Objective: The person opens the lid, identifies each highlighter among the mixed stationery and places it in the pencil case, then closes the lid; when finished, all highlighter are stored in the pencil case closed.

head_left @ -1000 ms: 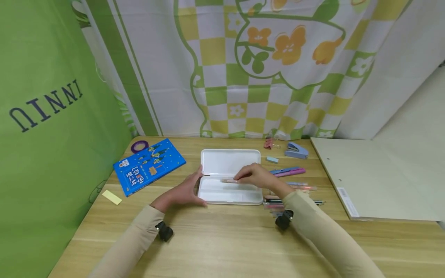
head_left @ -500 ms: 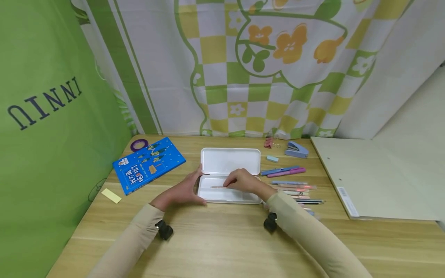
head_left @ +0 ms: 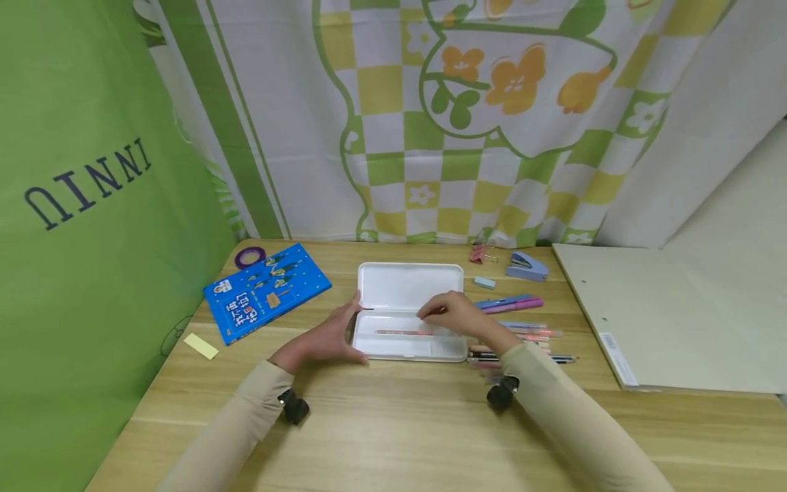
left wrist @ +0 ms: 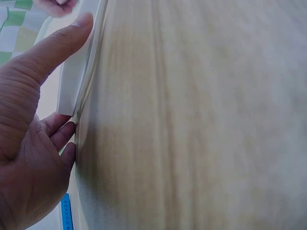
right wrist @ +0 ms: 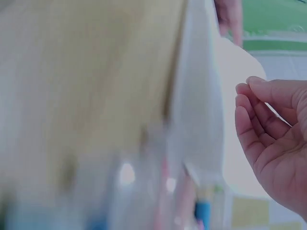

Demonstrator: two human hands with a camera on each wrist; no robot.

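Observation:
A white pencil case [head_left: 393,347] lies on the table with its lid [head_left: 410,285] raised at the back. My left hand [head_left: 328,336] holds its left end, thumb at the front wall and fingers toward the hinge side. In the left wrist view the thumb [left wrist: 53,50] lies along the case's edge. Inside the case lies a slim pinkish pen [head_left: 402,333]. Over the right half of the case hovers my right hand [head_left: 458,316]; the right wrist view shows its fingers [right wrist: 249,127] loosely bent, with nothing visible between them and the thumb.
Several pens and pencils [head_left: 556,359] lie right of the case, with blue and purple pens [head_left: 516,304] behind. Farther back are an eraser [head_left: 484,282], binder clip [head_left: 477,253] and stapler [head_left: 527,266]. A board [head_left: 676,321] lies right; a blue book [head_left: 267,294], tape [head_left: 249,257] and sticky notes [head_left: 201,346] lie left.
My right hand lowered the pen into the case, let go of it and moved back up and to the right. The left hand stayed at the case's left end.

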